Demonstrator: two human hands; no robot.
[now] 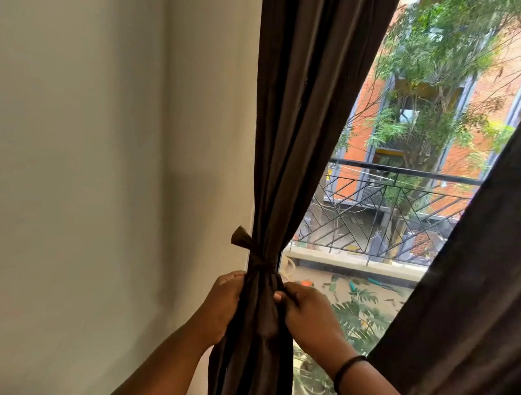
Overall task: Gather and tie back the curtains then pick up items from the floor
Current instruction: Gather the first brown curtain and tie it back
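With the left hand [225, 303] gripping the gathered curtain [294, 136] and the right hand [304, 314] pinching the tie [256, 258], snug the knot evenly.

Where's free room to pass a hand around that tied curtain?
Free: along the bare wall left of the tied curtain, and the window gap between it and the right curtain. Crowded: just under the tie, where left hand and right hand grip the fabric.
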